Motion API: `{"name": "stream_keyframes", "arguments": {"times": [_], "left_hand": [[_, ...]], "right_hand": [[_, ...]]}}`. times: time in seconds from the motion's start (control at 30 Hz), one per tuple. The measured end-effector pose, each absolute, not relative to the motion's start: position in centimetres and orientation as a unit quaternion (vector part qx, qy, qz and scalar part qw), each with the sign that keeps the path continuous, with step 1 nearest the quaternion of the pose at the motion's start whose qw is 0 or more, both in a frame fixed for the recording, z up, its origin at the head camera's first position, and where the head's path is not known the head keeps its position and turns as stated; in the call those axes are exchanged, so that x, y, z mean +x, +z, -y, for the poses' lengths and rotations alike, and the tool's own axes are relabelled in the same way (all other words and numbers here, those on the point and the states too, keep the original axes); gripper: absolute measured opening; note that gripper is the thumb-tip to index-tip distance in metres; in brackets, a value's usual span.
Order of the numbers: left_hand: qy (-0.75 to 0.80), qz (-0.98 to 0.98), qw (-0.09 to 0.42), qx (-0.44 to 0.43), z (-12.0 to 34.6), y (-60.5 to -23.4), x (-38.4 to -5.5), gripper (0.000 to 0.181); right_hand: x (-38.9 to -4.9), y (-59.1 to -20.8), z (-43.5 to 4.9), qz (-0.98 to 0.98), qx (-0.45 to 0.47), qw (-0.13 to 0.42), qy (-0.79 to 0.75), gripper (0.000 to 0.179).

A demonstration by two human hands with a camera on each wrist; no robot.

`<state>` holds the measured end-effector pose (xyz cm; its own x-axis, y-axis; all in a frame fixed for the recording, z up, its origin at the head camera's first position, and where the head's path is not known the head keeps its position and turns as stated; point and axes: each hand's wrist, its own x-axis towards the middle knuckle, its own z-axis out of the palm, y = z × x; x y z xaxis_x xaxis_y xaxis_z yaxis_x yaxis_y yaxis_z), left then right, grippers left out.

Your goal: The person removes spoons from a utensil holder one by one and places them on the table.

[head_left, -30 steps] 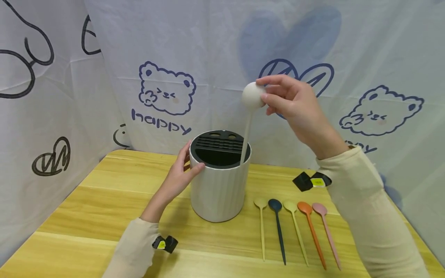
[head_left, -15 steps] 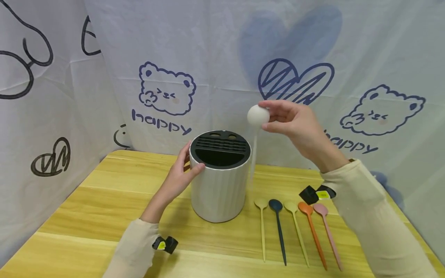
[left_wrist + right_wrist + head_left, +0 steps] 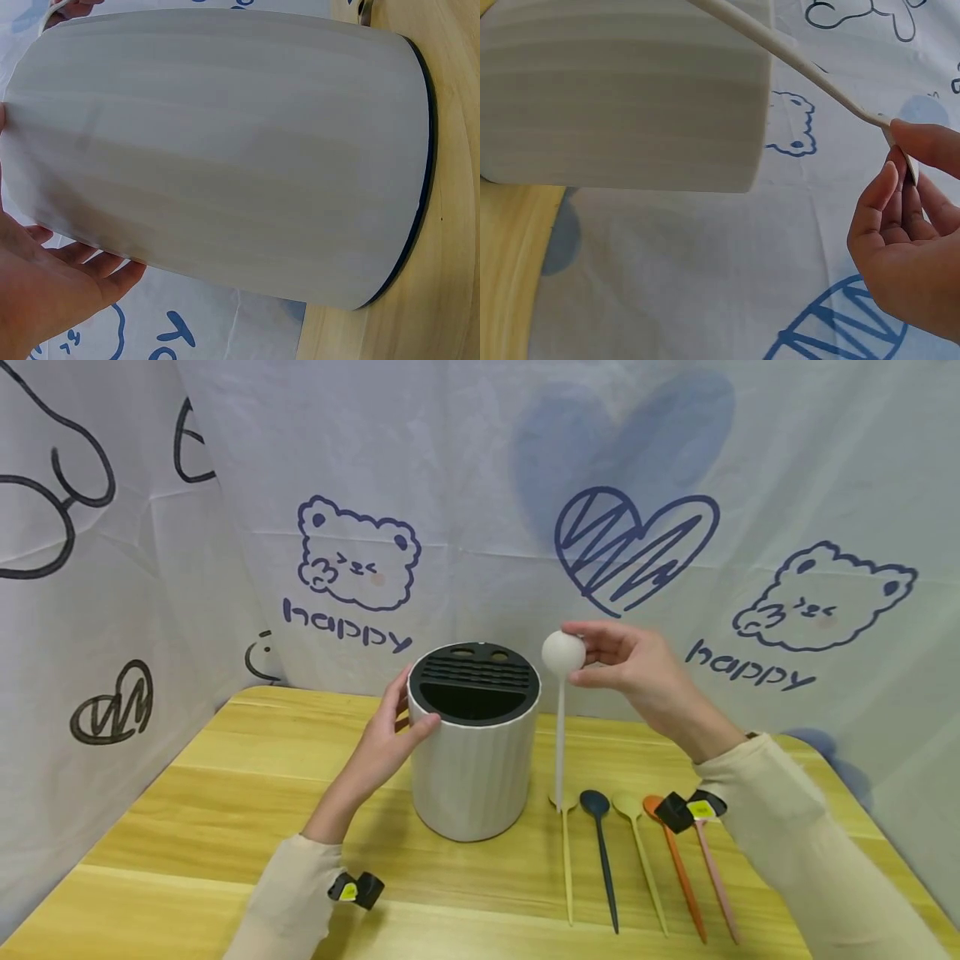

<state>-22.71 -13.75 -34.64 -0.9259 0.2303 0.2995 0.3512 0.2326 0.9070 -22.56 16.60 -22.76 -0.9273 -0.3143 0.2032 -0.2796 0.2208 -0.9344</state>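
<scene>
A white ribbed utensil holder with a dark slotted lid stands upright on the table. My left hand grips its left side near the top, thumb on the front of the rim. In the left wrist view the holder's wall fills most of the picture. To the right of the holder, my right hand pinches a white spoon by its bowl. The spoon's handle hangs down in the head view, its tip over the leftmost yellow spoon.
Right of the holder lie a dark blue spoon, another yellow spoon, an orange spoon and a pink spoon, roughly side by side on the wooden table. A printed white curtain hangs behind.
My right hand has lifted the white spoon's handle away from the lid, moved slightly right and lowered the spoon beside the holder. My left hand stays on the holder.
</scene>
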Motion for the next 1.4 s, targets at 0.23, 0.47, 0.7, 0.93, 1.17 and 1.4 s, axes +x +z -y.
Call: {"name": "stream_keyframes", "arguments": {"times": [0.23, 0.47, 0.7, 0.93, 1.17, 1.4], "left_hand": [[-0.594, 0.781, 0.051, -0.185, 13.8, -34.6, -22.7, 0.081], [-0.594, 0.781, 0.052, -0.186, 13.7, -34.6, -22.6, 0.080], [-0.593, 0.782, 0.053, -0.185, 13.7, -34.7, -22.8, 0.080], [-0.592, 0.782, 0.054, -0.185, 13.7, -34.9, -22.9, 0.079], [-0.594, 0.781, 0.053, -0.185, 13.7, -34.7, -22.8, 0.081], [-0.594, 0.781, 0.055, -0.185, 13.8, -34.7, -22.7, 0.082]], "right_hand": [[-22.9, -24.4, -16.8, -0.783, -0.183, 0.036, -0.593, 0.054], [-23.2, -25.6, -17.4, -0.784, -0.160, 0.070, -0.596, 0.055], [-23.8, -26.9, -18.5, -0.804, -0.143, 0.097, -0.570, 0.055], [-24.6, -29.4, -19.4, -0.795, -0.135, 0.125, -0.579, 0.055], [-24.5, -31.4, -20.0, -0.797, -0.135, 0.139, -0.573, 0.057], [-24.6, -32.5, -21.2, -0.805, -0.134, 0.147, -0.559, 0.058]]}}
